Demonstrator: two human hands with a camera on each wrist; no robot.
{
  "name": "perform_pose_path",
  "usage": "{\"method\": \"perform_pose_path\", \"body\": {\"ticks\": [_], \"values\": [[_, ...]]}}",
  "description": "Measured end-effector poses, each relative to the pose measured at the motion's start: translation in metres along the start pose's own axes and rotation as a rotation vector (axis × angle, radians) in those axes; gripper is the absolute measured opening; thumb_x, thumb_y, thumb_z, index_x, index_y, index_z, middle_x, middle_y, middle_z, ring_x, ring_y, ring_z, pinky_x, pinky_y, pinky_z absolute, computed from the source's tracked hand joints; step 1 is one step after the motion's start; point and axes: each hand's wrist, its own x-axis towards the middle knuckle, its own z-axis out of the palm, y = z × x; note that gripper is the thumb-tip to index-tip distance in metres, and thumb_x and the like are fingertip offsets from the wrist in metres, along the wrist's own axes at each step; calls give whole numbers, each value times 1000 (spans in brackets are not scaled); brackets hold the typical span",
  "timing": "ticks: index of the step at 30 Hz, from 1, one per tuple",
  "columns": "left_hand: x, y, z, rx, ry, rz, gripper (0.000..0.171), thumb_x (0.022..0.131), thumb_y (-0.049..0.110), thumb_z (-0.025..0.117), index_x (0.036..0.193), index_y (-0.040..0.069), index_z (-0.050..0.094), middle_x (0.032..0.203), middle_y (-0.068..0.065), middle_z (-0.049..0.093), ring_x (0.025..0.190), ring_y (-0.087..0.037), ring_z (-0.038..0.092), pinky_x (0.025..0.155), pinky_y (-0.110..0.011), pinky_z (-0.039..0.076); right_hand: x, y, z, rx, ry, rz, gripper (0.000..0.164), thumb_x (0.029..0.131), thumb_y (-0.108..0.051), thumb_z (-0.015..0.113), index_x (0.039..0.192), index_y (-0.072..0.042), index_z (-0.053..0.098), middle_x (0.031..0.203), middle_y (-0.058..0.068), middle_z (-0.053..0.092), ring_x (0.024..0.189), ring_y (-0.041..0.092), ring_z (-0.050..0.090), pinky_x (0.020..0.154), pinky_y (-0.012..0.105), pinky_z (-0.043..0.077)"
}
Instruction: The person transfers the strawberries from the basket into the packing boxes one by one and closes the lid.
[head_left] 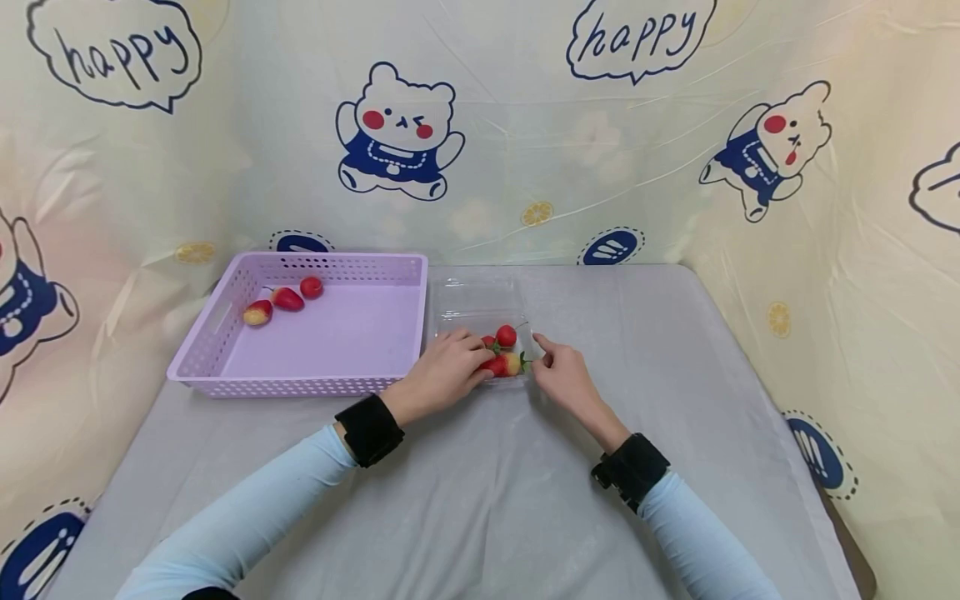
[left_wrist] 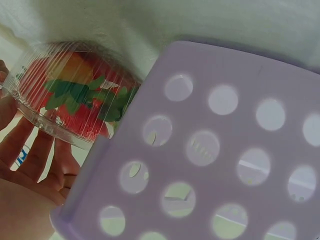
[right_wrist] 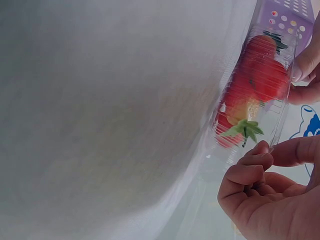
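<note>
A clear plastic box (head_left: 459, 317) with its lid folded back holds several red strawberries (head_left: 512, 364), some with yellowish ends and green leaves. The left hand (head_left: 442, 371) reaches over the box's left part, thumb and fingers spread near the rim and the fruit. In the left wrist view its fingers are fairly straight beside the rim; whether they touch fruit is hidden. At the right edge, the right hand (head_left: 564, 377) pinches the box rim between thumb and forefinger, its other fingers curled, as the right wrist view shows. Strawberry leaves (right_wrist: 244, 130) lie close to those fingertips.
A purple perforated basket (head_left: 352, 387) stands left of the box, its near right corner beside the left wrist. Inside lie 3 red fruits (head_left: 287, 299) toward the back left. A grey cloth (head_left: 465, 500) covers the table; a printed curtain (head_left: 510, 167) hangs behind.
</note>
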Motion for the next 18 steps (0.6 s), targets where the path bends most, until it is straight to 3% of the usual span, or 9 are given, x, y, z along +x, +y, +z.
{"method": "perform_pose_path", "body": {"ticks": [18], "values": [[-4,-2,-2,-42,37,25,20,95,23,81,112,12,80,108,-4,72,108,-26,59,91,-42,50,0,1,0,21,-2,-7,56,93,-4,51,148,4,56,56,-4,35,49,13,27,52,29,28]]}}
